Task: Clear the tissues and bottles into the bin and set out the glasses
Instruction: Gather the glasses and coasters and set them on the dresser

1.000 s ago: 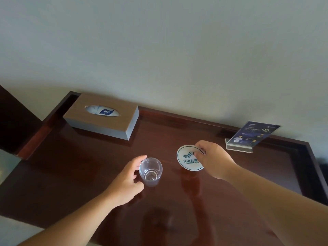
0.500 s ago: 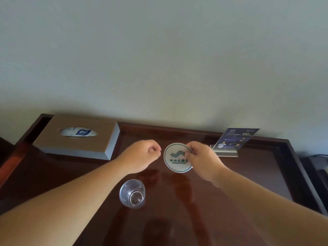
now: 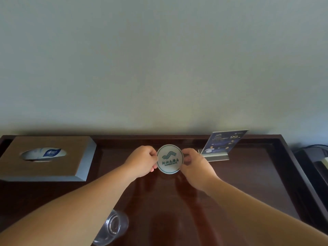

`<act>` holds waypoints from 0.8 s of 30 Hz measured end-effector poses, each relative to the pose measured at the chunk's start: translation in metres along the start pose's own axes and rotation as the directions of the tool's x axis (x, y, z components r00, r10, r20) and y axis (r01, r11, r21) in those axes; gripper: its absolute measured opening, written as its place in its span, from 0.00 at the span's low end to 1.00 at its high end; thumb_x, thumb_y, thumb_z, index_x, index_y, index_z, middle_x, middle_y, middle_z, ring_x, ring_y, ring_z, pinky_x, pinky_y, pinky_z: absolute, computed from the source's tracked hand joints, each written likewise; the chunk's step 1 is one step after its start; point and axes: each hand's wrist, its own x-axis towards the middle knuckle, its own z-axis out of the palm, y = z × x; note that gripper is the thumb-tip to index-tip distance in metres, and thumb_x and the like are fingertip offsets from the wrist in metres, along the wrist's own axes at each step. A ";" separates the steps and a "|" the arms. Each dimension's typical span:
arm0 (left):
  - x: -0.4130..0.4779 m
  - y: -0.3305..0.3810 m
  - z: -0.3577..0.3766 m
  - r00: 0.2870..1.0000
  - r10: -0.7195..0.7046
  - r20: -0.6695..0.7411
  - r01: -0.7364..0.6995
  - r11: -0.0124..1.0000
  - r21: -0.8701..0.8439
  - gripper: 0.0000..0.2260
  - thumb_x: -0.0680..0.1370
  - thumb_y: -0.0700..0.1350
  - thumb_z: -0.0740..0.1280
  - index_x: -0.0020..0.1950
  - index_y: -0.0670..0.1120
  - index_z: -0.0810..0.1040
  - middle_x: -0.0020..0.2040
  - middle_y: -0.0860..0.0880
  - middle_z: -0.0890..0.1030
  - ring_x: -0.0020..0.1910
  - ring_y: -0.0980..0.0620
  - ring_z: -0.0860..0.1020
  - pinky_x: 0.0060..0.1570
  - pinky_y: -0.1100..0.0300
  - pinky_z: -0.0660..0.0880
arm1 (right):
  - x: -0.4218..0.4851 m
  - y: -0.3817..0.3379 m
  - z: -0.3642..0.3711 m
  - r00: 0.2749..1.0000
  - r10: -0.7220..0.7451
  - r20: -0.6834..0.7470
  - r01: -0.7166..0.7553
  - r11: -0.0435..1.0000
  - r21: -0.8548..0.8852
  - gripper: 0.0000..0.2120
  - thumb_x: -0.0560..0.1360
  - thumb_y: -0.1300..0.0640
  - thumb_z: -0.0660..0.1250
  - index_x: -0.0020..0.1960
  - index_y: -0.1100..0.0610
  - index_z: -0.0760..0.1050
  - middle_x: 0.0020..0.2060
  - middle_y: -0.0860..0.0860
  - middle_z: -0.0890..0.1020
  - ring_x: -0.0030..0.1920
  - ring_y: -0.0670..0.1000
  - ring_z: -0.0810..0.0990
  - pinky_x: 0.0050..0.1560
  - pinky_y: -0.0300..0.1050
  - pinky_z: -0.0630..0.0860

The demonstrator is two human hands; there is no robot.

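At the middle of the dark wooden counter (image 3: 248, 178), a round white coaster (image 3: 170, 159) with a green wave logo is held by both hands. The left hand (image 3: 141, 162) pinches the coaster's left edge, fingers (image 3: 153, 154) closed on it; the right hand (image 3: 196, 166) grips the right edge the same way. A clear glass (image 3: 113, 227) stands upright on the counter near the front edge, partly hidden by the left forearm and well apart from the coaster. Left of the hands sits a wooden tissue box (image 3: 53, 160), a blue-and-white tissue pack showing in its oval opening. Just right of the right hand, a blue card in an acrylic stand (image 3: 222, 147) leans at the counter's back rim, near the wall (image 3: 159, 68).
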 end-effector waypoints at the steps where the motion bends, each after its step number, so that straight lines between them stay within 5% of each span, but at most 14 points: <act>1: 0.006 0.000 0.003 1.000 -0.009 -0.009 0.009 1.000 0.010 0.07 0.77 0.42 0.62 0.43 0.48 0.78 0.35 0.51 0.84 0.33 0.53 0.81 0.42 0.50 0.80 | 0.004 0.003 0.002 1.000 0.006 0.005 -0.006 1.000 0.002 0.23 0.73 0.54 0.67 0.67 0.48 0.69 0.53 0.44 0.79 0.48 0.44 0.78 0.44 0.37 0.74; 6: 0.026 -0.002 0.014 0.999 -0.030 -0.023 0.032 0.994 0.108 0.05 0.76 0.43 0.65 0.49 0.52 0.75 0.41 0.49 0.82 0.41 0.46 0.81 0.44 0.46 0.80 | 0.018 0.012 0.010 1.000 0.009 0.002 -0.009 0.999 -0.052 0.22 0.72 0.55 0.67 0.66 0.48 0.70 0.58 0.48 0.77 0.49 0.50 0.80 0.49 0.44 0.77; 16: 0.040 -0.008 0.021 1.000 0.004 0.016 -0.007 0.977 0.211 0.23 0.77 0.44 0.67 0.71 0.50 0.68 0.56 0.46 0.80 0.52 0.47 0.78 0.47 0.54 0.75 | 0.034 0.012 0.020 0.996 -0.065 -0.057 0.051 0.972 -0.230 0.19 0.73 0.54 0.67 0.63 0.51 0.71 0.55 0.50 0.73 0.53 0.53 0.76 0.46 0.43 0.72; 24: 0.033 -0.003 0.021 0.991 0.102 0.084 -0.126 0.917 0.378 0.26 0.72 0.48 0.71 0.68 0.52 0.67 0.59 0.48 0.73 0.56 0.46 0.75 0.54 0.52 0.74 | 0.038 0.017 0.022 0.995 -0.070 -0.068 0.045 0.949 -0.311 0.20 0.72 0.53 0.69 0.63 0.54 0.70 0.55 0.52 0.72 0.54 0.55 0.76 0.45 0.44 0.73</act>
